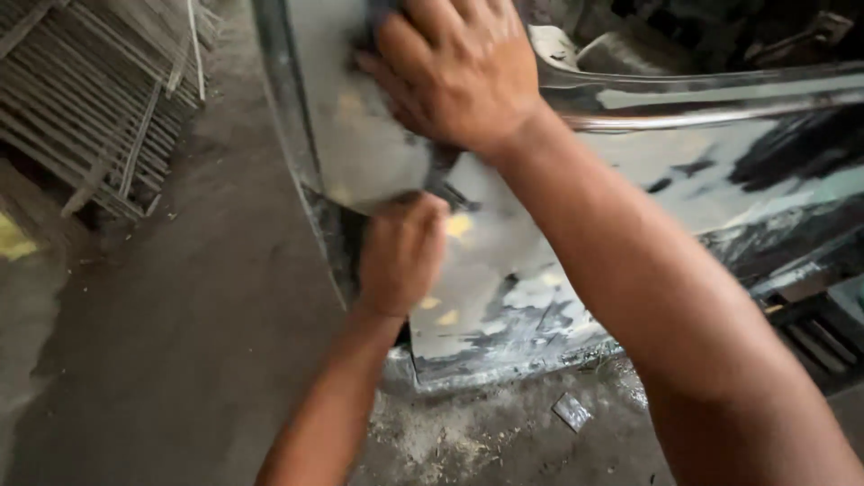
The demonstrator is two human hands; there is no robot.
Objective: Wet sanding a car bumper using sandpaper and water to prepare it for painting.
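fingers of the right hand [459, 67] lie spread and flat against the grey panel [504, 261], pressing on a dark pad or cloth [373, 22] of which only a blurred edge shows above the knuckles at the far top of the view; whether the hand grips it or only presses it i cannot tell. below it, nearer and slightly left, the left hand [400, 252] is curled into a loose fist against the same panel, knuckles outward, and what it holds, if anything, is hidden by the fist. a thin dark strip [441, 175] runs between the two hands, too blurred to name. the panel looks like the side of a vehicle body, standing upright, its surface a patchwork of pale grey filler, dark paint and a few small yellow spots [459, 225] just right of the left hand. a shiny metal trim strip [711, 106] crosses the panel to the right of the right wrist. the panel's left edge [288, 108] runs up and away as a dark vertical line. its lower edge meets the dusty concrete floor [180, 342], where pale grit [432, 441] has gathered, and a small flat grey scrap [572, 411] lies near the right forearm. far left, a stack of thin grey slats [81, 99] rests on the floor, well apart from the hands.
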